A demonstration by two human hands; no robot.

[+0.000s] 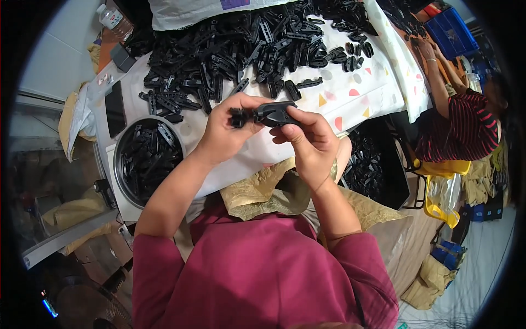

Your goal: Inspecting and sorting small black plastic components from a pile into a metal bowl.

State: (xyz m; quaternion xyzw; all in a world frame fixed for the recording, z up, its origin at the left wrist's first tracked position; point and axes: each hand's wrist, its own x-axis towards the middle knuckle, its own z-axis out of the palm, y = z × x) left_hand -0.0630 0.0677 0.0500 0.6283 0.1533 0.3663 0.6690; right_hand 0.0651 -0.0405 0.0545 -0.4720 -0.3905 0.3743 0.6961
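Over the near edge of the table, both hands are closed around black plastic pieces. My right hand (313,143) pinches an elongated black plastic part (276,114) between thumb and fingers. In my left hand (229,127) is a smaller black plastic piece (238,117), which meets the left end of the long part; whether the two are joined I cannot tell. Beyond my hands spreads a big heap of similar black plastic parts (219,55) on a white patterned cloth (361,93).
Left of my arm stands a round metal bowl (119,181) of black parts, near a dark phone-like slab (114,109). A black crate (402,183) of parts is at the right. A bottle (115,21) stands far left. Another person (460,126) works at the right beside a blue bin (450,33).
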